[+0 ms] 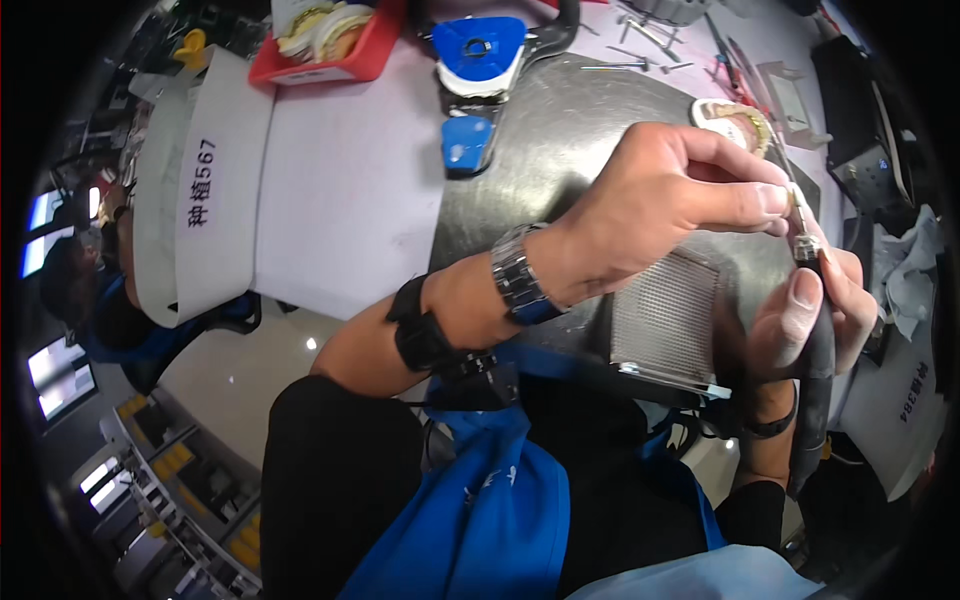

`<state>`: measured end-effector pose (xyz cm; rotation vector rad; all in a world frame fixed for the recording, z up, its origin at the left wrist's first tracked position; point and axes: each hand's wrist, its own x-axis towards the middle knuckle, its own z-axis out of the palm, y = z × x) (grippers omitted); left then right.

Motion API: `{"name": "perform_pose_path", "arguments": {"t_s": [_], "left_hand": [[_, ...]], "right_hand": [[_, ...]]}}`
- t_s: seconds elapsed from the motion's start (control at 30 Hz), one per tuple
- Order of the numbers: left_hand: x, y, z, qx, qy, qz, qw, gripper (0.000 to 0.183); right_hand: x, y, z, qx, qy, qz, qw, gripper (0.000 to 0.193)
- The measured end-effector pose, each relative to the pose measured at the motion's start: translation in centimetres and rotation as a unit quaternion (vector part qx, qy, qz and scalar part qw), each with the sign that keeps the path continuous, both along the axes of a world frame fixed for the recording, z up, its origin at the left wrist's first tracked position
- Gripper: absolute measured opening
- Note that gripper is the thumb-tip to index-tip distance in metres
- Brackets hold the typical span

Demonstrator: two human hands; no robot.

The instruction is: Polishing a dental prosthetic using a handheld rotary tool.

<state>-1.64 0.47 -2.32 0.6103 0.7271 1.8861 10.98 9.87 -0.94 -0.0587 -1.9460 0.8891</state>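
Note:
My right hand (848,310) is wrapped round a dark rotary handpiece (818,385) with a metal collar, its thin tip pointing away from me. Close to that tip, my left hand (665,190) has its thumb and fingers closed in a pinch. A small pale bit shows at the fingertips, too small to name. Beyond the hands lies a dental model (725,118) with a yellowish arch of teeth on a white base. Below my left hand, a ridged metal grate (665,315) is set at the near edge of the metal work plate (530,190).
A blue-and-white articulator (480,50) stands at the back. Left of it, a red tray (375,45) holds dental models. Slim metal tools (615,66) lie at the far right. White partitions (205,190) flank the bench; a person (85,290) sits beyond the left one.

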Motion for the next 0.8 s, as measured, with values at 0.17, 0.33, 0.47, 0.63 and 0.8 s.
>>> {"name": "perform_pose_path", "arguments": {"t_s": [0.17,0.33,0.47,0.63,0.8], "left_hand": [[-0.1,-0.1,-0.7,0.000,-0.003,0.026,1.000,0.019],[-0.1,0.1,-1.2,0.012,-0.009,0.038,0.999,0.019],[-0.1,0.1,-0.8,0.019,0.005,0.048,0.999,0.018],[0.0,0.2,-0.3,-0.001,0.019,0.043,0.999,0.018],[-0.4,-0.6,0.0,-0.060,0.042,0.011,0.997,0.024]], "right_hand": [[0.7,0.7,-1.0,-0.018,-0.041,0.000,0.999,0.016],[0.3,1.3,-1.6,0.027,-0.005,-0.025,0.999,0.021],[0.6,1.3,-1.5,0.014,-0.011,-0.012,1.000,0.020],[1.1,0.0,0.0,0.023,-0.068,-0.071,0.995,0.014],[0.8,0.9,-1.2,0.028,-0.024,-0.041,0.998,0.017]]}}
